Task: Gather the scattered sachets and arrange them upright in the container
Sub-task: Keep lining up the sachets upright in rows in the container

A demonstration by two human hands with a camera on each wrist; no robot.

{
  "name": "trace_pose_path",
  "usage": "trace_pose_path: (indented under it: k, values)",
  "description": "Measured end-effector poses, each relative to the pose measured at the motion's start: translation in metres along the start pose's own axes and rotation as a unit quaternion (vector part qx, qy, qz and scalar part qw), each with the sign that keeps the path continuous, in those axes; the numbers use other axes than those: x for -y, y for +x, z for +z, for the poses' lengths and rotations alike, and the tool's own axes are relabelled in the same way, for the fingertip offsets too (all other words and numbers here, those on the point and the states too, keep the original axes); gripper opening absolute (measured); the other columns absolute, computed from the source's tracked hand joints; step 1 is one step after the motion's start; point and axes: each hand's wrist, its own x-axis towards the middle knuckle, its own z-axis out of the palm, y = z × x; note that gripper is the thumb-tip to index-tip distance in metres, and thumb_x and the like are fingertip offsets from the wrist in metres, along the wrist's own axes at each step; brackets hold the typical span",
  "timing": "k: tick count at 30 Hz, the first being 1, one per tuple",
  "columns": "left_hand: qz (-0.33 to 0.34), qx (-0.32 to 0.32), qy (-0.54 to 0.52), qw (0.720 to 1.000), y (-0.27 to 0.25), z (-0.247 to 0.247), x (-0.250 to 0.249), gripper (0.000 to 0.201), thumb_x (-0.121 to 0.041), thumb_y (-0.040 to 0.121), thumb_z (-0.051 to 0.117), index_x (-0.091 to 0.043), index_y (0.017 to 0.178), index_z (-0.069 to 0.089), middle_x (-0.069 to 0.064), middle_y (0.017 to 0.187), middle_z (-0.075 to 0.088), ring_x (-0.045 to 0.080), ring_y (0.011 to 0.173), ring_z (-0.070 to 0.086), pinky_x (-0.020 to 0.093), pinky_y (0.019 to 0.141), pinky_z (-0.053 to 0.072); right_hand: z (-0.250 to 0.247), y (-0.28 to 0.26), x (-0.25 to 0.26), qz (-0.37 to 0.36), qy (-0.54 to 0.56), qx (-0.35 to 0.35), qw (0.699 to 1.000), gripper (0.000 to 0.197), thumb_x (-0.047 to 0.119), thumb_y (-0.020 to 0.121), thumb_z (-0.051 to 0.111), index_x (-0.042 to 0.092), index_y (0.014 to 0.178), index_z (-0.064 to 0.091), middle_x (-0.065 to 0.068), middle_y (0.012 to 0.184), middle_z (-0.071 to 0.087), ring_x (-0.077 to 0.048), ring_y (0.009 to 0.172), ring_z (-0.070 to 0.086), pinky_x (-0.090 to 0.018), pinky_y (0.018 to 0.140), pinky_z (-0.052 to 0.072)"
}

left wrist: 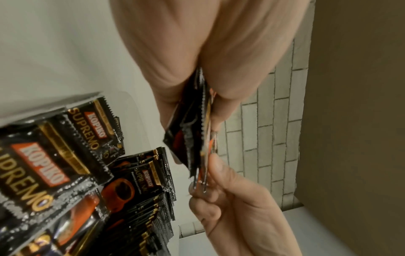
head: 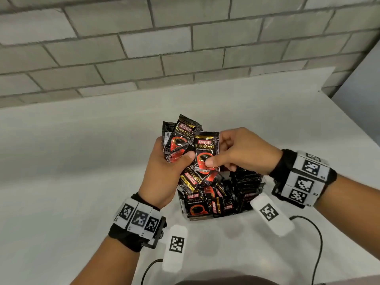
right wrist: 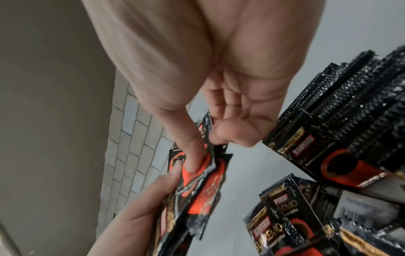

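Note:
Several black-and-red coffee sachets [head: 178, 140] fan out of a bunch that my left hand [head: 172, 159] grips, thumb across the front; the left wrist view shows this bunch [left wrist: 192, 138] edge-on. My right hand [head: 217, 151] pinches one sachet [head: 205, 149] upright between thumb and fingers, right beside the bunch and touching it. The right wrist view has my thumb [right wrist: 192, 155] pressed on that sachet [right wrist: 205, 166]. Both hands hover just above a small clear container [head: 181, 204] packed with more sachets [head: 218, 198], some standing upright at its right side, others leaning.
The container stands on a white tabletop [head: 82, 161] that ends against a grey brick wall [head: 144, 48]. The table's right edge [head: 353, 124] runs diagonally. Black cables [head: 316, 233] loop near the front edge, below my wrists.

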Motion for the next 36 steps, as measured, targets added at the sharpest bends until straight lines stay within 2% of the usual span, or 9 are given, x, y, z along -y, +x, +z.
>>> trace_pose_path:
  k: [4,7,10,15,18,20,29,32,36]
  values:
    - [0.016,-0.005,0.032,0.999,0.001,-0.001,0.0,0.052,-0.005,0.078,0.081,-0.012,0.124,0.056,0.01,0.116,0.074,0.03,0.109,0.072,0.056,0.095,0.056,-0.002,-0.002,0.004,-0.016,0.066,0.008,0.998,0.05,0.003,0.069,0.088,0.009,0.11,0.061,-0.019,0.101,0.064,-0.022,0.055,0.063,-0.034,0.051,0.058]
    - [0.029,-0.004,0.055,0.998,0.002,-0.003,-0.002,0.05,-0.008,0.077,0.081,-0.015,0.121,0.057,0.007,0.113,0.074,0.028,0.107,0.072,0.048,0.091,0.059,-0.003,0.0,0.006,-0.012,0.103,-0.002,0.995,0.03,0.013,0.083,0.079,-0.001,0.102,0.061,-0.02,0.094,0.06,-0.038,0.061,0.067,-0.048,0.058,0.063]
    - [0.027,-0.011,0.07,0.997,0.003,-0.009,-0.003,0.044,0.002,0.084,0.078,-0.017,0.118,0.058,0.002,0.107,0.076,0.023,0.101,0.074,0.04,0.083,0.06,-0.013,0.004,0.008,-0.016,0.088,-0.046,0.995,0.015,0.012,0.092,0.071,0.001,0.098,0.063,-0.02,0.095,0.068,-0.039,0.064,0.072,-0.053,0.063,0.062]
    - [0.006,-0.073,0.043,0.996,0.012,-0.03,-0.007,0.043,0.006,0.087,0.073,-0.011,0.123,0.056,0.012,0.116,0.073,0.03,0.104,0.073,0.055,0.093,0.058,-0.036,0.018,0.0,-0.049,-0.115,-0.121,0.985,0.01,0.011,0.09,0.073,0.012,0.099,0.069,-0.004,0.08,0.073,-0.024,0.064,0.074,-0.041,0.068,0.063]
    - [-0.004,-0.076,0.023,0.997,0.015,-0.038,-0.008,0.043,0.007,0.088,0.07,-0.009,0.125,0.055,0.015,0.119,0.071,0.033,0.108,0.072,0.057,0.095,0.057,-0.036,0.026,-0.008,-0.073,-0.324,-0.098,0.938,0.008,0.022,0.085,0.076,0.02,0.093,0.076,0.008,0.077,0.07,-0.013,0.076,0.066,-0.022,0.068,0.049]
    - [-0.01,-0.07,0.015,0.997,0.015,-0.039,-0.009,0.044,0.007,0.089,0.069,-0.007,0.128,0.054,0.015,0.12,0.071,0.032,0.108,0.072,0.054,0.093,0.058,-0.033,0.031,-0.015,-0.065,-0.357,-0.081,0.928,0.009,0.025,0.083,0.078,0.02,0.092,0.077,0.009,0.082,0.067,-0.013,0.082,0.062,-0.016,0.064,0.04]
    - [-0.038,-0.046,0.008,0.998,0.008,-0.037,-0.001,0.045,0.005,0.089,0.07,-0.008,0.129,0.054,0.013,0.119,0.073,0.031,0.108,0.073,0.049,0.088,0.06,-0.011,0.045,-0.035,-0.061,-0.464,-0.046,0.882,0.02,0.007,0.075,0.064,0.025,0.076,0.055,0.007,0.077,0.059,-0.021,0.074,0.059,-0.032,0.061,0.051]
    - [-0.04,-0.043,0.006,0.998,0.008,-0.036,-0.001,0.046,0.005,0.089,0.07,-0.008,0.129,0.054,0.012,0.119,0.073,0.031,0.107,0.073,0.049,0.089,0.06,-0.009,0.046,-0.04,-0.06,-0.479,-0.037,0.875,0.02,0.005,0.077,0.063,0.023,0.077,0.055,0.006,0.078,0.059,-0.022,0.075,0.059,-0.03,0.057,0.044]
    - [-0.039,-0.039,0.001,0.998,0.008,-0.036,-0.002,0.045,0.005,0.089,0.07,-0.009,0.129,0.055,0.014,0.121,0.072,0.033,0.109,0.072,0.053,0.091,0.058,-0.014,0.048,-0.037,-0.059,-0.477,-0.046,0.876,0.028,0.021,0.075,0.079,0.025,0.085,0.053,0.009,0.081,0.051,-0.02,0.079,0.055,-0.028,0.055,0.035]
